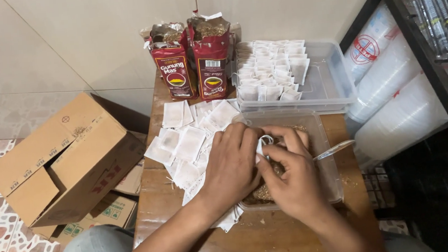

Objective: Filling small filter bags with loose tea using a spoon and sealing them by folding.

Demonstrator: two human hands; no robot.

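Paper, thin and limp: a small white filter sachet (261, 145) is pinched at centre frame by both hands' fingers, left hand (232, 166) and right hand (288, 177), above the clear plastic tub (328, 157); its edges are judged best gripped lightly, being easily torn.

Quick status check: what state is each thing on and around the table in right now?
Left hand: pinching the small white sachet.
Right hand: gripping the same sachet.
Red tea packs: torn open, upright.
Near plastic tub: uncovered, loose tea inside.
Far plastic tub: part-filled with stacked sachets.
Cardboard box: open, tipped over.
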